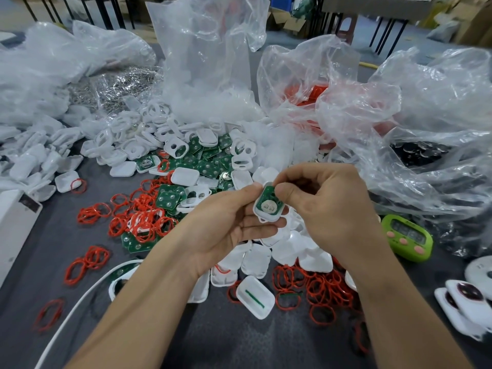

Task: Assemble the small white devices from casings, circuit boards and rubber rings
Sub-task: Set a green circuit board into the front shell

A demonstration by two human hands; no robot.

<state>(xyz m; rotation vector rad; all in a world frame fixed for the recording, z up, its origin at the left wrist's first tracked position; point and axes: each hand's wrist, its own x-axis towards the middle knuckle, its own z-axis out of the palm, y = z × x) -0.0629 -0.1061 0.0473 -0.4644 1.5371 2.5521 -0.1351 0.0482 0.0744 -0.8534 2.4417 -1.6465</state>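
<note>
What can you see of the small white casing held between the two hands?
The white casing is a small rounded-rectangular shell, plastic by its look, held above the table, open side tilted toward the camera. A green circuit board sits inside, with a round silvery disc at its middle. The left hand grips it from below, thumb at its top left corner; the right hand pinches its upper right edge, thumb on the board.

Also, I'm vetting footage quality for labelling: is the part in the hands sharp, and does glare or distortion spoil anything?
Head view: the casing between left hand and right hand is sharp; glare streaks the plastic bags; wide-angle bending stretches the forearms; light is soft, shadows faint.
</note>
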